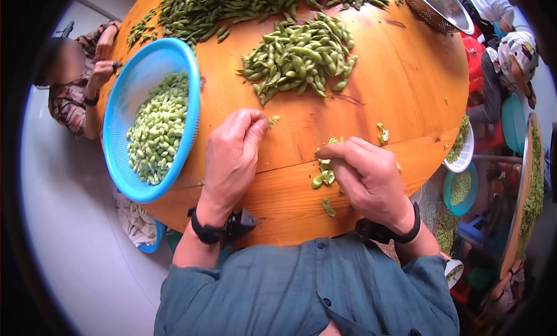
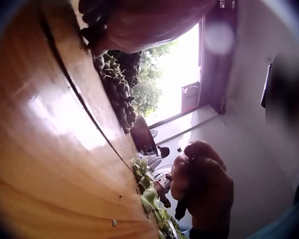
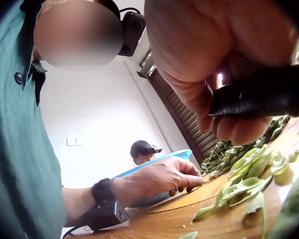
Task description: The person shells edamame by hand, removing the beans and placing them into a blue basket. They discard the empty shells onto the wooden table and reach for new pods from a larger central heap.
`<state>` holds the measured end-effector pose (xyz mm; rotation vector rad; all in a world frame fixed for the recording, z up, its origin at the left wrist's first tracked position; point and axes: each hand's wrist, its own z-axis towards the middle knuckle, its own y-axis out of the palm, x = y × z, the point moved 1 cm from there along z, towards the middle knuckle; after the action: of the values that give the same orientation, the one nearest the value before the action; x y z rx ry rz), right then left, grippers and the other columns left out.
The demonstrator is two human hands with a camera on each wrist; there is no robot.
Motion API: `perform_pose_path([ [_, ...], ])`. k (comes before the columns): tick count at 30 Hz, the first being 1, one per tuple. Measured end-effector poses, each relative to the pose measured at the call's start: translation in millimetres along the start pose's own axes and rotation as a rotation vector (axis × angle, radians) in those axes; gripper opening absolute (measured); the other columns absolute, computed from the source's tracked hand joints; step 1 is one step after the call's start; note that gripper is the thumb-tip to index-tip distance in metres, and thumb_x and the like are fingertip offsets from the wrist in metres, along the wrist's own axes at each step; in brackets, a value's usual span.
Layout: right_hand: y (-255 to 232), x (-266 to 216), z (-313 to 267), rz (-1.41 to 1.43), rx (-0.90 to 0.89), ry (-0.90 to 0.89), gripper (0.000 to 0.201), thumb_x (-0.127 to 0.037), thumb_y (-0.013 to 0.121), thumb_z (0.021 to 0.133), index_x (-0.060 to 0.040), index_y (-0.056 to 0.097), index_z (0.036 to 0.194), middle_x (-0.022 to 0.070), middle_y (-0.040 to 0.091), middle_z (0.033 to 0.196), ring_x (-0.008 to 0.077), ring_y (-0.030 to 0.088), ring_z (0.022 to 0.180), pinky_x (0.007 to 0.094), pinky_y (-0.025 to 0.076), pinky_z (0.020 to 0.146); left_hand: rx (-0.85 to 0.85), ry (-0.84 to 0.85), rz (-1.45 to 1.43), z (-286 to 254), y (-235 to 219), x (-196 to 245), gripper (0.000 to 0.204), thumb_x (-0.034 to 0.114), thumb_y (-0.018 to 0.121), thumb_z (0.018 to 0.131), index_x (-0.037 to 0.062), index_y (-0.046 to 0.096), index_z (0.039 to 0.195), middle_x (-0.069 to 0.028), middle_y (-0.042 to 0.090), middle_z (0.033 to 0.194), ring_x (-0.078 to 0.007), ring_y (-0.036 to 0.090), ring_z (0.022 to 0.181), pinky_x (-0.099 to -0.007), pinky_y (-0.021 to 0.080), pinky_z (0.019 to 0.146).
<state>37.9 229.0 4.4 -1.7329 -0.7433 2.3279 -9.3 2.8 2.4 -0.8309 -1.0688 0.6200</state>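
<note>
Risk: shelled beans rolling off the round orange wooden surface (image 1: 400, 86), its edge close by (likely if a pod bursts). Left hand (image 1: 232, 156) fingertips pinched at a small green scrap (image 1: 273, 120). Right hand (image 1: 365, 173) gripping a green edamame pod (image 1: 326, 157). 1 blue plastic basket of shelled beans (image 1: 125, 92), 2 pod heaps (image 1: 299, 54).

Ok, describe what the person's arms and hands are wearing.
Both hands are bare, no gloves or rings visible. The left hand has a black strap at the wrist with a small black camera unit clipped beside it. The right hand wears a matching black strap and unit. Teal-green button shirt sleeves are rolled to about the elbows.
</note>
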Motion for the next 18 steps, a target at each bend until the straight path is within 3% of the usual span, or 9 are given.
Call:
perform_pose_path([
  [2, 9.1, -3.9, 2.1, -0.004, 0.080, -0.037, 0.026, -0.001, 0.058, 0.083, 0.0000, 0.060, 0.108, 0.0184, 0.065, 0.079, 0.0327, 0.065, 0.068, 0.0390, 0.051, 0.060, -0.268, -0.462, -0.782, -8.8, -2.3, 12.6, 0.014, 0.009, 0.057, 0.097, 0.0034, 0.064, 0.108, -0.0019, 0.063, 0.085, -0.0057, 0.056, 0.066, -0.0226, 0.048, 0.056],
  [3, 6.0, 1.2, 2.7, -0.025, 0.091, -0.036, 0.026, -0.001, 0.058, 0.083, 0.0000, 0.060, 0.108, 0.0184, 0.065, 0.079, 0.0327, 0.065, 0.068, 0.0390, 0.051, 0.060, -0.273, -0.442, -0.795, -5.0, 6.1, 22.7, 0.014, 0.009, 0.057, 0.097, 0.0034, 0.064, 0.108, -0.0019, 0.063, 0.085, -0.0057, 0.056, 0.066, -0.0226, 0.048, 0.056],
  [6, 10.4, -6.1, 3.4, 0.076, 0.141, 0.202, 0.023, -0.003, 0.057, 0.084, 0.0028, 0.059, 0.107, 0.0199, 0.062, 0.071, 0.0341, 0.064, 0.062, 0.0414, 0.050, 0.058, -0.409, -0.528, -1.139, -9.7, 11.8, 33.8, 0.015, 0.007, 0.058, 0.096, -0.0013, 0.060, 0.109, -0.0008, 0.063, 0.088, -0.0047, 0.056, 0.069, -0.0192, 0.048, 0.058],
  [10, 12.7, -4.6, 3.3, 0.127, 0.072, 0.311, 0.023, -0.002, 0.056, 0.085, 0.0023, 0.059, 0.107, 0.0200, 0.062, 0.070, 0.0349, 0.065, 0.063, 0.0410, 0.050, 0.058, -0.411, -0.540, -1.204, -12.9, 18.7, 33.3, 0.014, 0.006, 0.060, 0.095, -0.0001, 0.059, 0.108, -0.0017, 0.064, 0.089, -0.0056, 0.058, 0.072, -0.0195, 0.050, 0.060],
  [18, 16.8, -1.8, 4.9, 0.014, 0.081, 0.163, 0.009, -0.002, 0.058, 0.085, 0.0023, 0.061, 0.092, 0.0212, 0.062, 0.071, 0.0365, 0.064, 0.065, 0.0410, 0.050, 0.057, -0.367, -0.497, -1.161, -16.4, 19.1, 32.3, 0.009, 0.006, 0.064, 0.093, 0.0007, 0.059, 0.099, -0.0023, 0.064, 0.086, -0.0060, 0.060, 0.072, -0.0209, 0.051, 0.060],
])
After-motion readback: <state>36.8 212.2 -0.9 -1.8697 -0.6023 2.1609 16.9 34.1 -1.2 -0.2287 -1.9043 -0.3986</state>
